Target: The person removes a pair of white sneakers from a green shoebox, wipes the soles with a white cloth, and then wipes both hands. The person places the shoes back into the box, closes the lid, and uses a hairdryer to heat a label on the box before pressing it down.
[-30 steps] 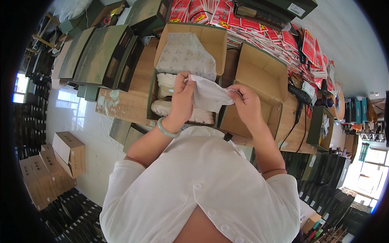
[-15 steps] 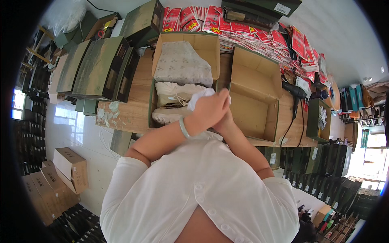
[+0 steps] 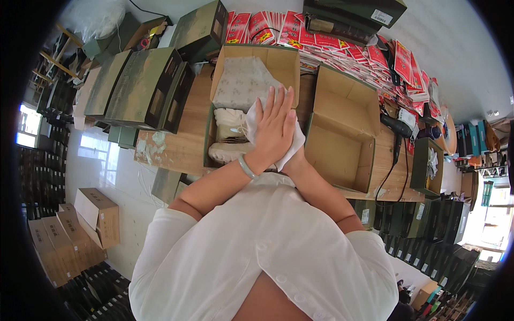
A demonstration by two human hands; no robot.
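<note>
An open green-edged shoe box (image 3: 289, 60) stands on the wooden table (image 3: 176, 144) in front of me. Inside lie beige lace-up shoes (image 3: 229, 124), with patterned wrapping paper (image 3: 241, 85) laid at the far end. A white sheet of tissue paper (image 3: 295, 145) covers the right part of the shoes. My left hand (image 3: 276, 125) lies flat on that sheet, fingers spread, a pale bracelet (image 3: 247, 167) on its wrist. My right hand is hidden beneath the left one; only its wrist (image 3: 296, 163) shows.
An empty open cardboard box (image 3: 342, 144) sits right of the shoe box. Closed olive boxes (image 3: 139, 85) lie on the left, red printed packets (image 3: 321, 37) at the back, and a black corded tool (image 3: 399, 127) on the right. Brown cartons (image 3: 99, 216) stand on the floor.
A second ago both hands held the white sheet up, apart. They came together, moved down, and now the left palm lies flat on the sheet over the shoes.
</note>
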